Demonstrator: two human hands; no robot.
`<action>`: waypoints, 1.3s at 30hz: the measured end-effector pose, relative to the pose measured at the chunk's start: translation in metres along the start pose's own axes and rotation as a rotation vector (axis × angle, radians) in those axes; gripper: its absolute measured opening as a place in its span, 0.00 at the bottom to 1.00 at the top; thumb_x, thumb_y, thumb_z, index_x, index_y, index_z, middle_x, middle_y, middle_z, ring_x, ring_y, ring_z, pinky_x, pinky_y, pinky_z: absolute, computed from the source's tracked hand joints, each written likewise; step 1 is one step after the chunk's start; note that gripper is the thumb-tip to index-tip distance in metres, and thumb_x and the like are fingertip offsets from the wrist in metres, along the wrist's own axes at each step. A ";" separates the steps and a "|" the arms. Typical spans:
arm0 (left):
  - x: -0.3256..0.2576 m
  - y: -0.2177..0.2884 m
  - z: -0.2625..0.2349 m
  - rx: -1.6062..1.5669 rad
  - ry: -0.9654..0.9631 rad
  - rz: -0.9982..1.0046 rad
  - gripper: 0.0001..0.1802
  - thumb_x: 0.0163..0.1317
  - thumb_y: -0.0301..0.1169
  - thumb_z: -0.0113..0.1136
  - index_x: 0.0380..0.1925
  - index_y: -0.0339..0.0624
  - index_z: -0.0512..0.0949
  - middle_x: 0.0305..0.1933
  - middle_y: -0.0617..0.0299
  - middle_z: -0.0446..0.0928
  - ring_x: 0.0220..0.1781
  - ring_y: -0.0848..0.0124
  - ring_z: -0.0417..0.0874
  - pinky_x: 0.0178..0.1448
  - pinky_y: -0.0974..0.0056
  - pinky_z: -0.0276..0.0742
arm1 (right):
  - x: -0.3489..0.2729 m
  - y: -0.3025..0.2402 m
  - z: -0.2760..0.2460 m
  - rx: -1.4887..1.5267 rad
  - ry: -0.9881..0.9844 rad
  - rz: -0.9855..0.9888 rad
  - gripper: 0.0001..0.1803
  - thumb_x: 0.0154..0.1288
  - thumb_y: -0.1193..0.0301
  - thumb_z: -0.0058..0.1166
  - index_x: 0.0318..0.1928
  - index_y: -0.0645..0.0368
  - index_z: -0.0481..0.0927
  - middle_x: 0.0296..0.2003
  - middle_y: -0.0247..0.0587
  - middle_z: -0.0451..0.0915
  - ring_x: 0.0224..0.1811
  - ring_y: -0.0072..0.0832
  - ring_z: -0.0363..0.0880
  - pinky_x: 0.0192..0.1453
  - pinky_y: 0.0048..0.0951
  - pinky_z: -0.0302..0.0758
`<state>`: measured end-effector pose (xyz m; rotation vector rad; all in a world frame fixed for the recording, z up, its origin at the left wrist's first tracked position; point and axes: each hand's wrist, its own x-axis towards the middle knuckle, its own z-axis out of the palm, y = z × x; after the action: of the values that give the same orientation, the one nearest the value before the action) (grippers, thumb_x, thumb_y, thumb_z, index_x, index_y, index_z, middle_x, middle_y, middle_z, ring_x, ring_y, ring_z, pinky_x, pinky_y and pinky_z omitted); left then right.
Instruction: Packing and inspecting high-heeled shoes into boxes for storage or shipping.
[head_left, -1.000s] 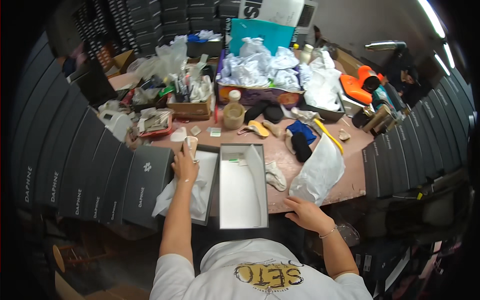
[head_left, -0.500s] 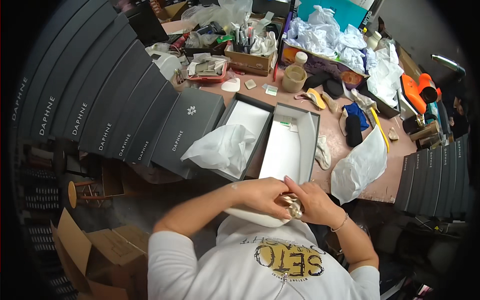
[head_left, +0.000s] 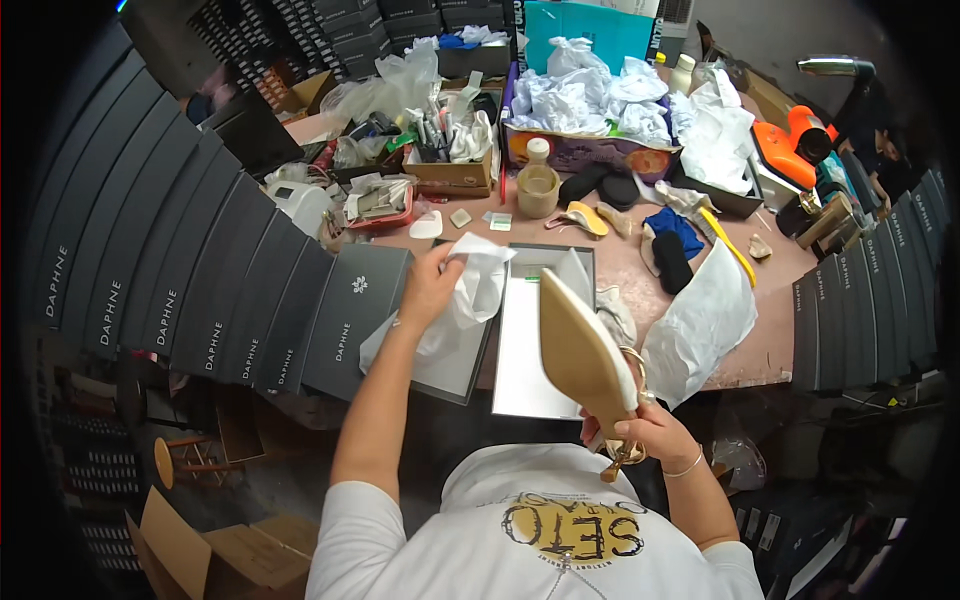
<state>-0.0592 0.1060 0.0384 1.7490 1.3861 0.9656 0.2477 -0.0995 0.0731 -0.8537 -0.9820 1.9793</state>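
Left hand: the left hand (head_left: 432, 285) is reaching over the table, its fingers closing on a crumpled sheet of white tissue paper (head_left: 478, 283) above the open shoe box (head_left: 545, 345).
Right hand: the right hand (head_left: 648, 432) is gripping a beige pointed shoe (head_left: 583, 352) at its heel end, fingers wrapped round it, near the person's chest.
Shoe: it is pointing sole up, toe away from the person, hanging over the near right part of the box; the sole is looking smooth and pale tan, and a gold-coloured strap fitting is dangling below the hand.
Box: a shallow rectangular card box, pale inside with a dark rim, is lying on the brown table (head_left: 770, 350) directly in front of the person.
Lid: a dark grey lid (head_left: 352, 318) is resting just left of the box, partly under the tissue.
In the way: a large white plastic bag (head_left: 700, 325), limp and creased, is lying just right of the box; more white wrapping is sitting between them.
Left side: a fanned row of dark grey shoe boxes (head_left: 180, 280) is curving round the table edge.
Far side: a tan round jar (head_left: 538, 185), a cardboard tray of small tools (head_left: 450, 170), a bin of crumpled white paper (head_left: 590, 95), and an orange tool (head_left: 790, 145) are crowding the back.
Middle: a blue cloth (head_left: 672, 225) and a yellow strip (head_left: 728, 240) are lying beyond the bag.
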 end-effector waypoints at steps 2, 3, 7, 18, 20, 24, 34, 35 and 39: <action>0.008 0.043 -0.002 0.036 -0.076 0.192 0.15 0.59 0.25 0.55 0.47 0.33 0.79 0.36 0.48 0.82 0.37 0.65 0.84 0.42 0.64 0.77 | 0.010 -0.017 0.008 -0.078 -0.035 0.034 0.31 0.61 0.69 0.54 0.63 0.66 0.63 0.41 0.46 0.78 0.43 0.31 0.79 0.48 0.32 0.78; 0.000 0.066 -0.001 0.101 -0.118 0.284 0.16 0.58 0.24 0.55 0.47 0.33 0.78 0.38 0.47 0.82 0.38 0.62 0.85 0.43 0.63 0.77 | 0.018 -0.026 0.017 -0.157 0.019 -0.010 0.32 0.63 0.69 0.52 0.66 0.64 0.58 0.39 0.43 0.77 0.41 0.28 0.79 0.45 0.30 0.78; -0.041 0.127 0.012 0.173 -0.198 0.685 0.22 0.50 0.17 0.58 0.48 0.37 0.78 0.32 0.51 0.77 0.34 0.56 0.81 0.38 0.62 0.75 | 0.060 -0.031 0.035 0.069 0.056 0.075 0.27 0.65 0.69 0.51 0.61 0.62 0.61 0.36 0.41 0.76 0.38 0.25 0.78 0.41 0.28 0.78; -0.028 0.090 0.047 0.385 -0.273 0.492 0.27 0.53 0.21 0.56 0.56 0.46 0.73 0.38 0.52 0.77 0.40 0.53 0.80 0.44 0.54 0.76 | 0.056 0.022 -0.025 0.786 -0.031 -0.033 0.26 0.64 0.64 0.46 0.58 0.69 0.68 0.40 0.56 0.77 0.40 0.41 0.78 0.35 0.36 0.82; -0.036 0.096 0.056 0.281 -0.215 0.541 0.28 0.53 0.20 0.56 0.57 0.47 0.74 0.35 0.53 0.77 0.36 0.53 0.80 0.40 0.55 0.76 | 0.053 0.019 -0.024 0.806 -0.037 -0.072 0.27 0.63 0.64 0.46 0.58 0.70 0.68 0.39 0.56 0.77 0.37 0.41 0.77 0.35 0.37 0.82; -0.065 0.111 0.069 0.156 -0.106 0.788 0.25 0.52 0.23 0.60 0.54 0.45 0.77 0.25 0.59 0.74 0.25 0.61 0.78 0.29 0.59 0.75 | 0.055 0.001 -0.015 0.759 0.084 -0.104 0.26 0.63 0.65 0.47 0.57 0.71 0.68 0.38 0.56 0.78 0.35 0.39 0.80 0.43 0.41 0.83; -0.130 0.131 0.109 -0.103 -0.336 0.938 0.30 0.44 0.18 0.61 0.54 0.34 0.76 0.23 0.60 0.74 0.22 0.63 0.77 0.27 0.60 0.74 | 0.110 0.002 -0.027 0.581 0.393 -0.304 0.30 0.66 0.63 0.49 0.66 0.59 0.60 0.53 0.55 0.71 0.51 0.41 0.76 0.57 0.45 0.75; -0.143 0.134 0.122 -0.120 -0.476 0.963 0.29 0.45 0.19 0.62 0.53 0.34 0.76 0.25 0.58 0.76 0.23 0.63 0.78 0.27 0.60 0.75 | 0.107 0.001 -0.028 0.505 0.430 -0.312 0.31 0.66 0.63 0.49 0.66 0.59 0.59 0.54 0.55 0.70 0.52 0.41 0.76 0.57 0.46 0.75; -0.152 0.108 0.110 -0.272 -0.504 0.858 0.41 0.53 0.36 0.71 0.64 0.35 0.64 0.33 0.54 0.79 0.34 0.62 0.82 0.41 0.63 0.80 | 0.129 0.028 -0.030 0.154 0.487 -0.237 0.33 0.66 0.61 0.50 0.68 0.56 0.56 0.57 0.55 0.67 0.55 0.42 0.74 0.59 0.46 0.73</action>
<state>0.0644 -0.0708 0.0593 2.1856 0.1446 0.9604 0.1999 0.0073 0.0059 -1.0167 -0.6063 1.5214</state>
